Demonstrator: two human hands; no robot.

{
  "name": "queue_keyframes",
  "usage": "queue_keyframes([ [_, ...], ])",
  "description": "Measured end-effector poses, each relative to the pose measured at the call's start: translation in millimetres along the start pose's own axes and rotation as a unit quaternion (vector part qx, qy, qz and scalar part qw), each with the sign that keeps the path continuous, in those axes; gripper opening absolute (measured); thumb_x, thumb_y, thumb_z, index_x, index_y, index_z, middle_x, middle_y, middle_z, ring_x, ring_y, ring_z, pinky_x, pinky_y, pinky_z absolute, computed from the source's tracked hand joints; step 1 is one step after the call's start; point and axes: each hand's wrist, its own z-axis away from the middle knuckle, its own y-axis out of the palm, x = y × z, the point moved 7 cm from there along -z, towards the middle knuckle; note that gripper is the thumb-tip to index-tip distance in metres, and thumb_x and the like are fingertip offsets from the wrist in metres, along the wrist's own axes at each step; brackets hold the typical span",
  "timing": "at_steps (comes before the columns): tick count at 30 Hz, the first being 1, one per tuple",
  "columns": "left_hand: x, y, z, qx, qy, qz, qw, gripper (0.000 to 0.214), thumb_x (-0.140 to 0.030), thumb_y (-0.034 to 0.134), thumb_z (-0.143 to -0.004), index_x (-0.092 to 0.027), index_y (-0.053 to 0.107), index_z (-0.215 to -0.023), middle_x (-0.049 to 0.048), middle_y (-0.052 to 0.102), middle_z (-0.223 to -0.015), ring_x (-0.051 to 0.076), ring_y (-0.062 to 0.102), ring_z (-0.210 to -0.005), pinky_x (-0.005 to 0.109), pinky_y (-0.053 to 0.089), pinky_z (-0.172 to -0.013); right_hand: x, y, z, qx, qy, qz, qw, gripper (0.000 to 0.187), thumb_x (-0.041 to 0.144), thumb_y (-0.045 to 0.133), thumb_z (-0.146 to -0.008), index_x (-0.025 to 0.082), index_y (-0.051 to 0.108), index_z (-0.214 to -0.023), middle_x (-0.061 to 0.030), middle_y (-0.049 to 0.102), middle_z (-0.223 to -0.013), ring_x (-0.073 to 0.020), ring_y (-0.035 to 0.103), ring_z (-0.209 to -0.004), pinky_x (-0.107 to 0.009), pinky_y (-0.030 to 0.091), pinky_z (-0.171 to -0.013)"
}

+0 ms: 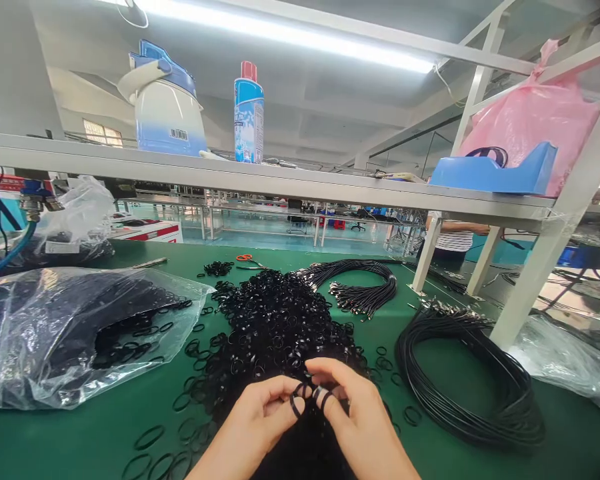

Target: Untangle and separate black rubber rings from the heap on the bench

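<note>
Low over a big heap of black rubber rings (280, 313), both hands face each other with the fingertips almost meeting. My left hand (265, 417) is closed in a pinch on a black ring (295, 404), part of which loops over the thumb. My right hand (355, 407) is bent with thumb and fingers drawn in, and a black ring (325, 399) crosses its thumb. Whether the two hands share one ring or hold separate ones, I cannot tell. Loose rings (150, 437) lie scattered on the green tabletop (105, 427) around the heap.
A clear plastic bag (75, 333) of rings lies left. Coiled black cables (470, 427) and a cable bundle (365, 287) lie right; orange-handled scissors (245, 258) sit behind the heap. A shelf (280, 175) overhead bears a jug (167, 110), spray can (249, 120) and blue holder (495, 175). Another person (447, 237) stands beyond.
</note>
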Motion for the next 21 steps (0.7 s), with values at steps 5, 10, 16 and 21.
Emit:
queue_keyframes([
  [5, -0.7, 5.4, 1.5, 0.022, 0.0, -0.024, 0.999, 0.043, -0.054, 0.065, -0.073, -0.013, 0.073, -0.079, -0.008, 0.031, -0.048, 0.007, 0.024, -0.044, 0.022, 0.015, -0.043, 5.0, 8.4, 1.1, 0.026, 0.013, 0.0, 1.0, 0.021, 0.013, 0.05, -0.079, 0.023, 0.068, -0.08, 0.0004, 0.069, -0.083, -0.0181, 0.062, -0.08, -0.026, 0.046, -0.071],
  [10, 1.6, -6.9, -0.8, -0.038, -0.009, -0.013, 0.999, 0.04, -0.051, 0.066, -0.072, -0.014, 0.072, -0.084, -0.0045, 0.046, -0.056, 0.005, 0.027, -0.042, 0.021, 0.014, -0.042, 5.2, -6.1, -2.8, -0.027, 0.035, 0.004, 0.999, 0.02, 0.014, 0.045, -0.082, 0.022, 0.062, -0.081, 0.0023, 0.064, -0.075, -0.0152, 0.058, -0.07, -0.024, 0.043, -0.064],
  [16, 13.6, -17.3, -0.8, -0.1, -0.068, 0.154, 0.981, 0.023, -0.028, 0.07, -0.069, -0.017, 0.068, -0.089, -0.0033, 0.057, -0.061, 0.006, 0.04, -0.047, 0.017, 0.027, -0.045, -10.1, 0.4, -1.1, 0.028, -0.038, 0.122, 0.991, 0.049, -0.005, 0.036, -0.069, 0.025, 0.063, -0.098, -0.002, 0.063, -0.109, -0.0192, 0.058, -0.099, -0.032, 0.041, -0.087],
  [21, 26.2, -12.5, -1.2, -0.097, -0.116, 0.316, 0.937, 0.03, -0.007, 0.062, -0.07, -0.01, 0.067, -0.099, 0.0109, 0.07, -0.089, 0.014, 0.062, -0.073, 0.022, 0.048, -0.064, -7.7, 9.8, 4.1, 0.052, -0.079, 0.187, 0.978, 0.061, -0.011, 0.031, -0.059, 0.028, 0.065, -0.092, -0.001, 0.058, -0.118, -0.0213, 0.049, -0.114, -0.039, 0.036, -0.094],
])
